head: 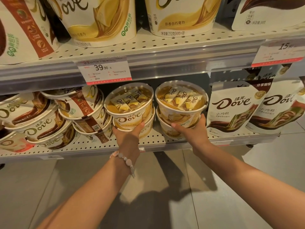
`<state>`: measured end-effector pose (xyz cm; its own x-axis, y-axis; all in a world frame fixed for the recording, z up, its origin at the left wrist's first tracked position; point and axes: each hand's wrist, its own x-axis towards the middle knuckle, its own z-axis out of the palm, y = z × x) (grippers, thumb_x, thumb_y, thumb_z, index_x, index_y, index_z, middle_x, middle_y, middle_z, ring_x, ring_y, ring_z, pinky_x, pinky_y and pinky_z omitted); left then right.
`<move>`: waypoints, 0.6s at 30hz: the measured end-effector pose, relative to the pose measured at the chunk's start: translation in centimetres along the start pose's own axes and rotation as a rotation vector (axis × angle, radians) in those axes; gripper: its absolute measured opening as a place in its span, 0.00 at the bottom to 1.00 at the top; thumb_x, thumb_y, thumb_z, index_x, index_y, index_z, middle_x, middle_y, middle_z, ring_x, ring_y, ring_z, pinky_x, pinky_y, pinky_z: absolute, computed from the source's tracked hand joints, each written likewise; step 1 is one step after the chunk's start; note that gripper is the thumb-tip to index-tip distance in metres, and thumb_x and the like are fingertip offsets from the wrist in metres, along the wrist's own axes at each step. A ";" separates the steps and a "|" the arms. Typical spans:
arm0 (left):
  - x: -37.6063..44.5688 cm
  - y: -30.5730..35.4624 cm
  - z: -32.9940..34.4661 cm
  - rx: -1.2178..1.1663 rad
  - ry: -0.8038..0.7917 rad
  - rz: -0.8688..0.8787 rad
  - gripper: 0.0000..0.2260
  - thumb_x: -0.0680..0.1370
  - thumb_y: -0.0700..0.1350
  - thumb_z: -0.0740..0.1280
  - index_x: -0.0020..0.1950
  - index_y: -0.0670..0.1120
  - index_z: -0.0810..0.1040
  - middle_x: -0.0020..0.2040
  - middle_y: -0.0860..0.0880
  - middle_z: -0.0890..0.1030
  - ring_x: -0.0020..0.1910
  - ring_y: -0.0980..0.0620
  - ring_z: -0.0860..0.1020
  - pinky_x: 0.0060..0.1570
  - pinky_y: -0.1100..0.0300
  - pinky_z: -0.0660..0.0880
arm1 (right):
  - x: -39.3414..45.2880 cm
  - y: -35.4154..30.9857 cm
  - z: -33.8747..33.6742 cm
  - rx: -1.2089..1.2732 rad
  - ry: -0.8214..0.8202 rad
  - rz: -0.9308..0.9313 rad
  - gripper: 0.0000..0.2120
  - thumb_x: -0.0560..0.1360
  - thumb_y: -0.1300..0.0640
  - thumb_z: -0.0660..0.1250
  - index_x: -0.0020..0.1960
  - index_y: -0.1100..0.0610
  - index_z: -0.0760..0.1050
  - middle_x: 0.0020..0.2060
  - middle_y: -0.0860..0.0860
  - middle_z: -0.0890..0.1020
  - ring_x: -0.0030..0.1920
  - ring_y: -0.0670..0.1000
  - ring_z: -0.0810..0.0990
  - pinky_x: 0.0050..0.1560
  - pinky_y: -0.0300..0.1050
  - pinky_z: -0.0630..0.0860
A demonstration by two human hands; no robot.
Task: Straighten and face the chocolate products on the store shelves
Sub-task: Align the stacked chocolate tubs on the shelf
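Two yellow Dove white-chocolate tubs with clear lids sit tilted forward on the lower shelf (102,147), each stacked on another tub. My left hand (127,133) grips the base of the left upper tub (129,105), whose Dove logo faces me. My right hand (189,129) grips the underside of the right upper tub (180,101), with the thumb on its front wall. The tubs beneath, left lower tub (147,128) and right lower tub (168,133), are partly hidden by my hands.
Brown Dove tubs (41,123) lie tumbled in stacks at the left of the lower shelf. Dove pouches (231,108) stand at the right. The upper shelf (148,45) holds more tubs above a 39.90 price tag (104,71). Grey floor lies below.
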<state>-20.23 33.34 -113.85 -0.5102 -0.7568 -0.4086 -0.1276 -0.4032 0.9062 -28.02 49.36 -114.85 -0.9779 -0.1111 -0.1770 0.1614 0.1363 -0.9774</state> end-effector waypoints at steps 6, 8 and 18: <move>1.0 0.8 -2.1 0.144 -0.243 0.076 0.37 0.70 0.42 0.75 0.73 0.51 0.58 0.65 0.50 0.75 0.63 0.47 0.73 0.65 0.42 0.67 | 0.8 -0.2 -1.3 -0.008 -0.099 0.013 0.42 0.62 0.59 0.79 0.69 0.54 0.61 0.60 0.52 0.75 0.61 0.53 0.74 0.59 0.59 0.75; 1.6 0.9 -2.5 0.191 -0.285 0.086 0.35 0.70 0.43 0.75 0.72 0.51 0.61 0.65 0.51 0.75 0.63 0.48 0.73 0.65 0.42 0.66 | 1.1 -0.3 -2.0 -0.009 -0.148 0.009 0.40 0.62 0.60 0.79 0.68 0.53 0.62 0.59 0.51 0.77 0.61 0.53 0.75 0.59 0.59 0.75; 1.3 -1.7 -0.7 -0.020 -0.026 0.207 0.44 0.65 0.39 0.78 0.73 0.44 0.55 0.65 0.46 0.72 0.62 0.51 0.73 0.58 0.60 0.73 | -0.9 1.3 0.2 0.087 0.079 -0.021 0.46 0.61 0.55 0.79 0.71 0.52 0.57 0.64 0.50 0.73 0.64 0.49 0.71 0.65 0.53 0.70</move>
<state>-20.08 32.63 -116.02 -0.5458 -0.8109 -0.2109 -0.0014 -0.2508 0.9680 -26.92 49.43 -115.96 -0.9881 -0.0350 -0.1499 0.1481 0.0480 -0.9878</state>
